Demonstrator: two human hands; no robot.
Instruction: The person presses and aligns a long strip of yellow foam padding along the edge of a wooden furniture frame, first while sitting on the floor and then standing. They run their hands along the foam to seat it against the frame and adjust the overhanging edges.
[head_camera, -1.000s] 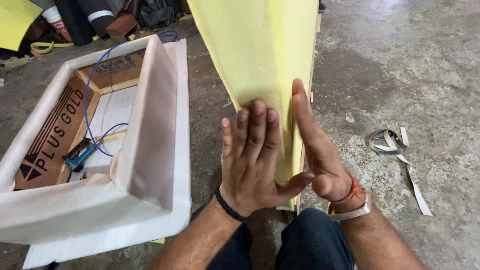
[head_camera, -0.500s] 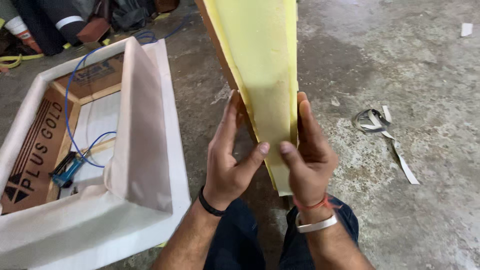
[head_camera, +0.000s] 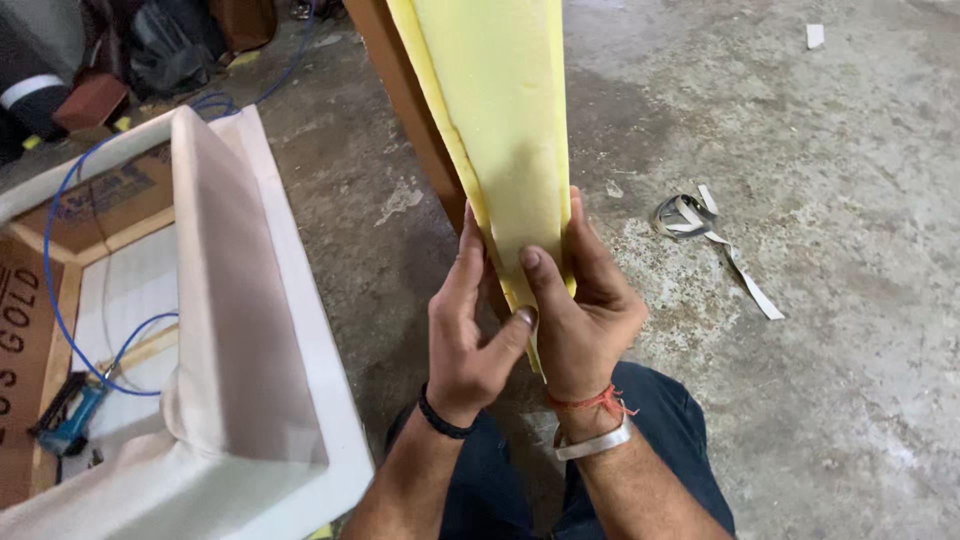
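Both hands are closing around the lower end of a long strip of yellow foam (head_camera: 500, 130), a soft, matte, slightly pitted sheet that is rising away from the person toward the top of the frame and narrowing to a point down between the palms. The left hand (head_camera: 465, 335) is lying along the foam's left edge with its fingers held straight and close together, its thumb crossing over to touch the right hand. The right hand (head_camera: 580, 305) is wrapping the right edge, its fingers curling behind the foam while its thumb is pressing flat on the front face, so the foam is being pinched there. Behind the foam a brown board (head_camera: 405, 110) is showing, smooth and flat-edged (whether the foam is stuck to it cannot be told). On the left wrist a black band is sitting; on the right, a red thread and a pale bangle. To the left a box-like frame covered in white fabric (head_camera: 235, 330) is standing on the rough, stained concrete floor (head_camera: 830, 330), with a blue cable (head_camera: 60, 300) looping inside it. A curled strip of grey tape (head_camera: 700, 225) is lying on the floor to the right.
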